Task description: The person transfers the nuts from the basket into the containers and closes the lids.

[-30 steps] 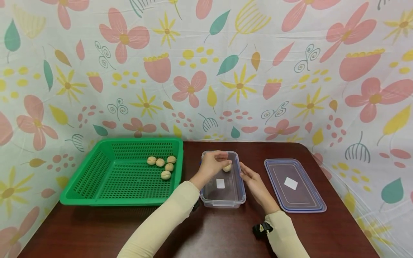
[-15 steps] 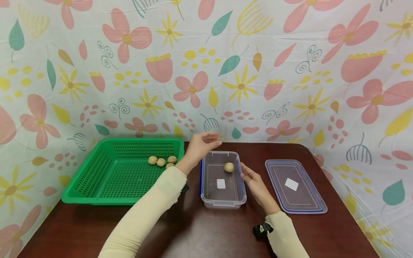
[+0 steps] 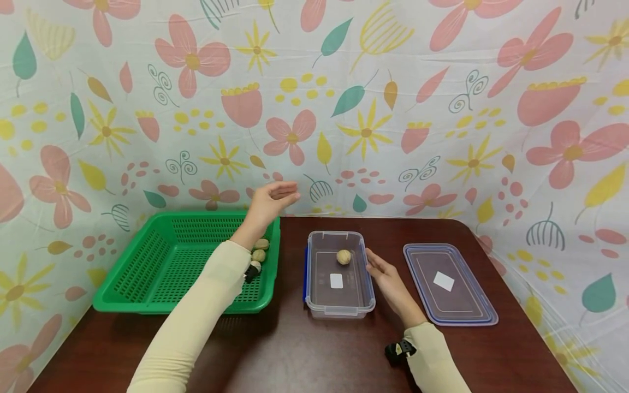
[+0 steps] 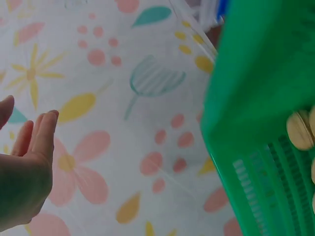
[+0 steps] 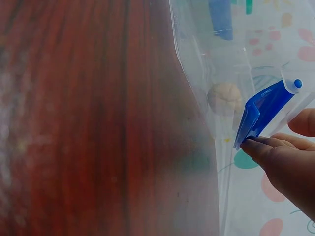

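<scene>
I see a round, tan walnut (image 3: 344, 257) inside a clear plastic box (image 3: 339, 298), near the far end and a little right of the middle. A white square sticker (image 3: 336, 281) shows nearer to the person. The right hand (image 3: 389, 284) is beside the box, its fingers nearly straight. From the right wrist camera, I see its fingertips touching a blue plastic clip (image 5: 268, 110) on the box. The left hand (image 3: 272, 203) is up high by the back of a green plastic basket (image 3: 182, 273) with little holes, its thumb and fingers apart. I can spot more tan walnuts (image 3: 259, 255) along the basket's right side, partly hidden by the arm. A clear, blue-edged lid (image 3: 467, 297) lies right of the box on the shiny red-brown table (image 3: 314, 349). Behind is a white flowery cloth (image 3: 366, 82).
</scene>
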### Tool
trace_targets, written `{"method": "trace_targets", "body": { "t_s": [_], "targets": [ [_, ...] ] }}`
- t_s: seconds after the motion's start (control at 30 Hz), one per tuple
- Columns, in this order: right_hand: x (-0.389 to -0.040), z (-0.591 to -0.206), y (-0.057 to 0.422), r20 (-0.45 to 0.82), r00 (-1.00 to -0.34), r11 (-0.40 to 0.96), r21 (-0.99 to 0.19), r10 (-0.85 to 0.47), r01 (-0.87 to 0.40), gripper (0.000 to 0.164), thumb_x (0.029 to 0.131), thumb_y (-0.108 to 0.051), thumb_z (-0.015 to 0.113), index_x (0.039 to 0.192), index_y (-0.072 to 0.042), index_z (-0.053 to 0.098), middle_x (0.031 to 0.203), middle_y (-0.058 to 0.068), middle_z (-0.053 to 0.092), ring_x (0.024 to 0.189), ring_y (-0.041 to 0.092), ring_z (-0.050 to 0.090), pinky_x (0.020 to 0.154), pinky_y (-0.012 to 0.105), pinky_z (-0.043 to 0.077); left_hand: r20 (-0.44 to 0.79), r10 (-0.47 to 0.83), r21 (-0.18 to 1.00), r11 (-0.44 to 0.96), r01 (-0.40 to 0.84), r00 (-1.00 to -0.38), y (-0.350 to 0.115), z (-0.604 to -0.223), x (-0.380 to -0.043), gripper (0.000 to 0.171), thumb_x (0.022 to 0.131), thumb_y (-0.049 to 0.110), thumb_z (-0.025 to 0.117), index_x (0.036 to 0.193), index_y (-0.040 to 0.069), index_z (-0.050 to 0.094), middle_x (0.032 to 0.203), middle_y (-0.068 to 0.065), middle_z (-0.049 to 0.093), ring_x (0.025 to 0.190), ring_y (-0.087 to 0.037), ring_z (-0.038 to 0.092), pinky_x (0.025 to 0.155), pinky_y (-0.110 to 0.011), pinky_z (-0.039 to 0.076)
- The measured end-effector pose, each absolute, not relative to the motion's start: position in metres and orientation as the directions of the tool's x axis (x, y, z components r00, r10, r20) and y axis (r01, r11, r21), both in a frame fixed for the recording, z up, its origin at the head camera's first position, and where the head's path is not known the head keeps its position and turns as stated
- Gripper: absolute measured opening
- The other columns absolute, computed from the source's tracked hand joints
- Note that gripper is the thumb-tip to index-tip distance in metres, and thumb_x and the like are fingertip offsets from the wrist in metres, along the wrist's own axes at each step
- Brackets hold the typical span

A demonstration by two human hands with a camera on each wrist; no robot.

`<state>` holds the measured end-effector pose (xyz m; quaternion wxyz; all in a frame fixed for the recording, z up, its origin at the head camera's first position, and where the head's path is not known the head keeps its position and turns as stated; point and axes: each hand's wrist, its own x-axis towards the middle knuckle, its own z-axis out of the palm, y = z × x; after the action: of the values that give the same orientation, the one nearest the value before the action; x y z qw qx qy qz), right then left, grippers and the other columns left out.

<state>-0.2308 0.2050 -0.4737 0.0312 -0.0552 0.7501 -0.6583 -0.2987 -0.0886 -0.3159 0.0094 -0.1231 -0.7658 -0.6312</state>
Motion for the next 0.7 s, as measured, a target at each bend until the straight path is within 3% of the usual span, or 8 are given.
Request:
{"method": "trace_targets", "body": {
  "t_s": [0.4,0.7],
  "targets": [
    [-0.230,-0.473,0.205,0.029,-0.991,0.123,-0.991,-0.129,-0.045,0.051,0.102,-0.002,0.039,0.150,0.004,0.024,0.155,0.020,0.023,0.144,0.029,0.018,0.117,0.044,0.017,0.166,0.138,0.981,0.077,0.178,-0.976,-0.140,-0.325,-0.314,0.044,0.090,0.022,0.070,0.131,0.011,0.060,0.131,-0.009,0.059,0.119,-0.017,0.056,0.105,-0.035,0.041],
    [-0.229,-0.472,0.205,0.022,-0.992,0.125,-0.991,-0.124,-0.038,0.051,0.102,-0.003,0.040,0.150,0.003,0.025,0.155,0.020,0.024,0.144,0.029,0.019,0.116,0.044,0.017,0.139,0.140,0.983,0.100,0.154,-0.980,-0.174,-0.342,-0.326,0.044,0.091,0.020,0.068,0.133,0.011,0.059,0.134,-0.011,0.057,0.118,-0.013,0.057,0.108,-0.039,0.037]
  ]
}}
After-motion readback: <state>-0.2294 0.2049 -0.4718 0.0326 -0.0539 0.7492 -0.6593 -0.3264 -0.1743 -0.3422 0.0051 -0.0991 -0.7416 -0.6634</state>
